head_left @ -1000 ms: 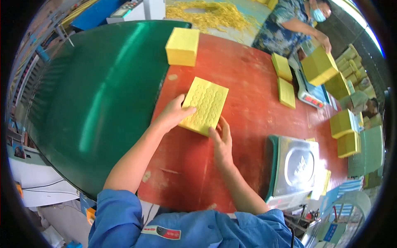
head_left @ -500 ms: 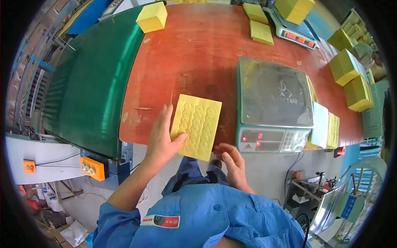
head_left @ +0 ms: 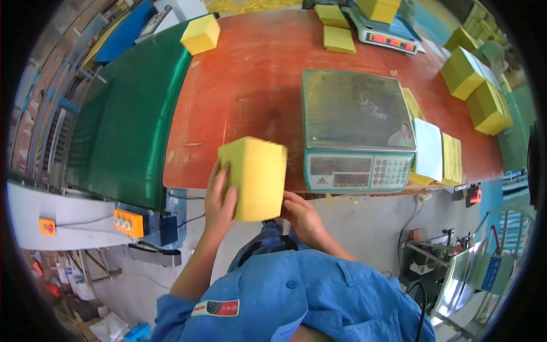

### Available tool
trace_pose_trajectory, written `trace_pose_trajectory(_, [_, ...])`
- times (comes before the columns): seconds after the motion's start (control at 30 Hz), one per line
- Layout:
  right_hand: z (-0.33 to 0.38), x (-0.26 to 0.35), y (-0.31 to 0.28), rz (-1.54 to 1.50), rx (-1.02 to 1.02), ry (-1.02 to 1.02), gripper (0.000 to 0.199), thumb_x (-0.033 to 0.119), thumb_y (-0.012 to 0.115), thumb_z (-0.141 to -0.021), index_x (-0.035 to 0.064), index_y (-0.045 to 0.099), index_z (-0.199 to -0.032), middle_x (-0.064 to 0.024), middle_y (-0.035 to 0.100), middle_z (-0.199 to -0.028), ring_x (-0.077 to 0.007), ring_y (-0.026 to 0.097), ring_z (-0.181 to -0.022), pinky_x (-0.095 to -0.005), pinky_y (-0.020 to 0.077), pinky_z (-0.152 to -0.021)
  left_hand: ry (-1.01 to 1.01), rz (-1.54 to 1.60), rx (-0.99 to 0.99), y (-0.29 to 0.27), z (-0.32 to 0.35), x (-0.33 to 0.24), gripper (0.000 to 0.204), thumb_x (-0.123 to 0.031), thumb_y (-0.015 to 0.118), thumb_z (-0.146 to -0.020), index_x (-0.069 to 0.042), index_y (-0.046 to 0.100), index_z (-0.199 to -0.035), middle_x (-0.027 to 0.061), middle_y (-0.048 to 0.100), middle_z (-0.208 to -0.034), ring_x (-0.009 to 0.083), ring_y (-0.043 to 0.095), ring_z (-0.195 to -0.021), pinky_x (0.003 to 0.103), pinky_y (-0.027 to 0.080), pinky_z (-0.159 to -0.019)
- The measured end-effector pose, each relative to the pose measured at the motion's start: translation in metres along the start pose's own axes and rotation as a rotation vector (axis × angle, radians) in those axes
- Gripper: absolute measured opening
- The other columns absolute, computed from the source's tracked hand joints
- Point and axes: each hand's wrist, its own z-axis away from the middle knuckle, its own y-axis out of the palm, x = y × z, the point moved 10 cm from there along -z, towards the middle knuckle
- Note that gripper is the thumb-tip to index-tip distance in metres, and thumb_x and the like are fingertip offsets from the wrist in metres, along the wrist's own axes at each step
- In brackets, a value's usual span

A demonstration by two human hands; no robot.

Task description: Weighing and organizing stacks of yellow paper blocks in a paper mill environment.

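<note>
A thick block of stacked yellow paper sheets (head_left: 259, 179) is held up in front of me, tilted so that its smooth cut side shows. My left hand (head_left: 219, 199) grips its left face, thumb and fingers pressed on it. At the lower right edge, my right hand (head_left: 302, 215) has its fingers curled against the block, and part of them is hidden behind it. Just right of the block stands a scale (head_left: 359, 117) with a bare grey top plate and a keypad in front.
A green conveyor belt (head_left: 122, 125) runs along the left of the red table (head_left: 250, 68). Another yellow block (head_left: 200, 34) sits at its far edge. A second scale (head_left: 387, 40) bearing yellow paper is at the back. More yellow stacks (head_left: 487, 108) stand on the right.
The block has turned in my hands from its patterned face to its smooth side. My right hand has come up to its edge. The whole view has shifted slightly.
</note>
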Motion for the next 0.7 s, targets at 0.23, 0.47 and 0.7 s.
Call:
trace_pose_trajectory(0.23, [0.069, 0.143, 0.096, 1.141, 0.164, -0.872, 0.032, 0.003, 0.063, -0.088, 0.0009, 0.063, -0.12, -0.0179, 0.058, -0.128, -0.0315, 0.057, -0.115, -0.0387, 0.0465, -0.097, -0.552, 1.166, -0.171, 0.029, 0.031, 0.026, 0.047, -0.03, 0.049, -0.102, -0.003, 0.048, -0.14, 0.0106, 0.05, -0.142, 0.0219, 0.053, -0.125, 0.036, 0.045, -0.104])
trace_pose_trajectory(0.47, [0.133, 0.283, 0.101, 1.344, -0.376, -1.519, 0.029, 0.003, 0.06, -0.083, 0.0003, 0.06, -0.113, -0.0242, 0.056, -0.132, -0.0422, 0.05, -0.125, -0.0477, 0.0383, -0.106, -0.471, 1.627, 0.191, 0.14, -0.111, -0.131, 0.044, -0.036, 0.05, -0.101, -0.007, 0.05, -0.135, 0.0089, 0.061, -0.128, 0.021, 0.061, -0.114, 0.038, 0.052, -0.097])
trace_pose_trajectory(0.7, [0.066, 0.329, 0.051, 1.517, -0.494, -1.37, 0.028, 0.013, 0.058, -0.09, 0.0096, 0.064, -0.117, -0.0099, 0.063, -0.123, -0.0311, 0.056, -0.118, -0.0481, 0.0407, -0.101, -0.791, 1.577, 0.239, 0.191, -0.125, -0.099, 0.028, -0.025, 0.053, -0.101, -0.004, 0.062, -0.116, 0.0083, 0.066, -0.11, 0.0191, 0.063, -0.104, 0.037, 0.051, -0.094])
